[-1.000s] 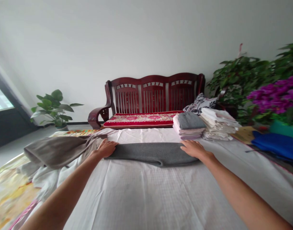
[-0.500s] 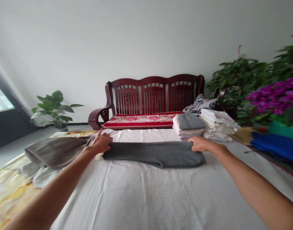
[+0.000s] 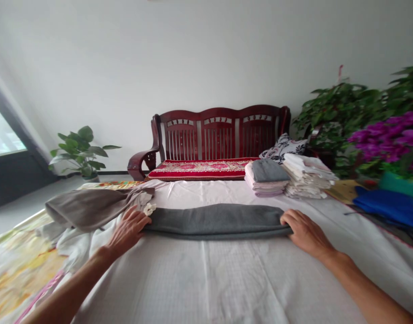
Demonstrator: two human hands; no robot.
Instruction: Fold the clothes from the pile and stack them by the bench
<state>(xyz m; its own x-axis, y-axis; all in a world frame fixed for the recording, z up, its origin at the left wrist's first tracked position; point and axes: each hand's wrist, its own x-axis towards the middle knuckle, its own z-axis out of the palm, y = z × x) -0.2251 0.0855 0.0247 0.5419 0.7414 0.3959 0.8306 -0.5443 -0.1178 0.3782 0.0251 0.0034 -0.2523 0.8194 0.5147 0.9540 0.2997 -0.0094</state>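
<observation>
A dark grey towel (image 3: 216,220) lies across the white sheet (image 3: 206,279) in front of me, folded into a long narrow strip. My left hand (image 3: 130,227) grips its left end, close to a small white frilly bit (image 3: 149,208). At the opposite end, my right hand (image 3: 304,231) has its fingers closed on the towel's corner. Beside my left hand lies a crumpled brown-grey cloth (image 3: 88,209), with pale fabric (image 3: 74,245) under it.
Behind the towel on the right stand a folded stack (image 3: 265,186) topped in grey and a white cloth pile (image 3: 307,177). Blue fabric (image 3: 390,204) lies at far right. Beyond is a wooden bench (image 3: 216,135) with a red cover. A potted plant (image 3: 81,153) stands left.
The towel's near edge is now straight and folded over, making a narrower strip. Both hands have come nearer to me, and the right has shifted outward to the towel's end.
</observation>
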